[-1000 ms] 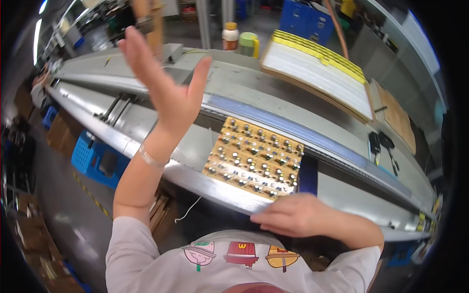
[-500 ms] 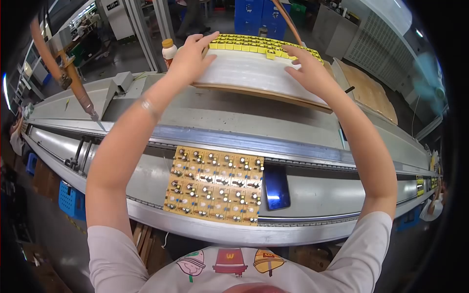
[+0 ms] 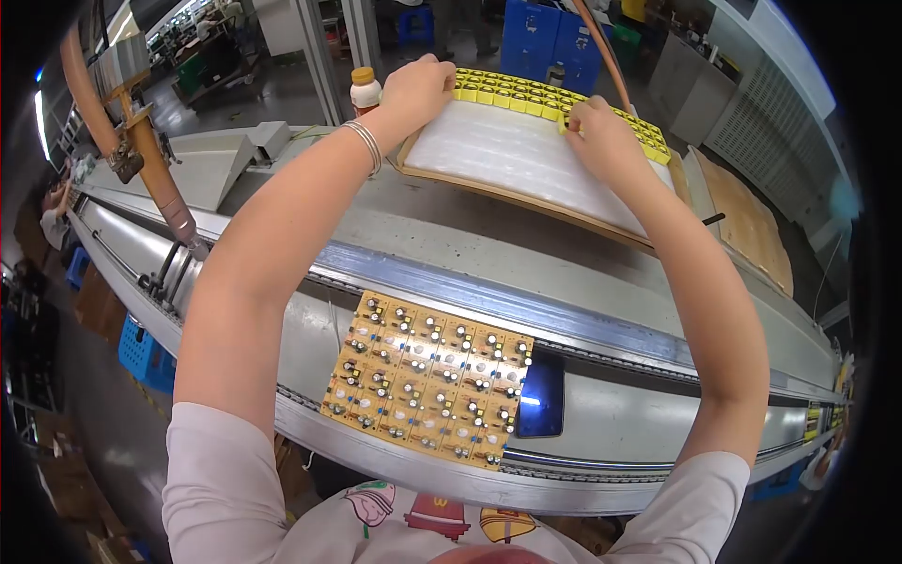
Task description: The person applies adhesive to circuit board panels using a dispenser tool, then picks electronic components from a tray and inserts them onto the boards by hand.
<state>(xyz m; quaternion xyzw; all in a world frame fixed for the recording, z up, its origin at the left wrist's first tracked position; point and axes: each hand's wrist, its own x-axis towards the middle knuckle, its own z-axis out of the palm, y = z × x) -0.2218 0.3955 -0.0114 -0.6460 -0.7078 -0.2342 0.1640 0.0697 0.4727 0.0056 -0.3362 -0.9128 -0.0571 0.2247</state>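
Rows of small yellow transformers [image 3: 515, 94], boxy with dark tops, stand on the far part of a white-covered board [image 3: 507, 146]. My left hand [image 3: 420, 92] is at the left end of these rows, its fingers curled; what lies between them is hidden. At the front row, my right hand [image 3: 604, 141] pinches a yellow transformer [image 3: 562, 123], mostly covered by the fingers. Nearer to me, a tan panel of circuit boards [image 3: 427, 376], filled with capacitors and other small parts, lies across the conveyor rails.
A dark phone-like slab [image 3: 541, 399] lies right of the panel. Metal rails [image 3: 451, 273] cross between me and the raised board. A white bottle with an orange cap [image 3: 365, 89] stands behind my left wrist. An orange-brown jointed arm [image 3: 155, 174] hangs at left.
My right hand has closed at the loose transformer in front of the rows. My left hand's fingers have curled in at the left end. The view has shifted, tilting the panel.
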